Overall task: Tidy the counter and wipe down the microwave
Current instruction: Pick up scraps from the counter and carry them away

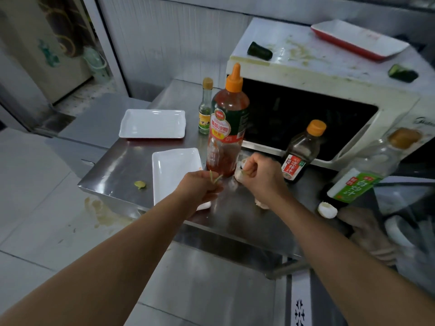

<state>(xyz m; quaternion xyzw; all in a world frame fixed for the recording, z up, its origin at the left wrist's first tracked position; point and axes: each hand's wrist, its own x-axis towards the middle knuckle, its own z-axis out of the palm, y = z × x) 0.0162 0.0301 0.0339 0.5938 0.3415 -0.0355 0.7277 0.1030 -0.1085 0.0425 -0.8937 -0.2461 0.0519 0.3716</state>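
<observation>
A dirty white microwave (306, 74) stands on the steel counter (117, 165), its top smeared with scraps and two cucumber ends (259, 51). My left hand (200, 187) is closed on thin green vegetable strips (215, 177) over the near white plate (171, 168). My right hand (261, 175) pinches a small green scrap and grips a whitish piece, perhaps eggshell (239, 176), just in front of the tall ketchup bottle (227, 121).
A second white plate (153, 123) lies farther left, a red-rimmed tray (357, 38) on the microwave. A small oil bottle (205, 107), a dark dressing bottle (302, 154) and a tipped vinegar bottle (367, 175) crowd the counter. Eggshell (327, 210) and a green scrap (140, 184) lie loose.
</observation>
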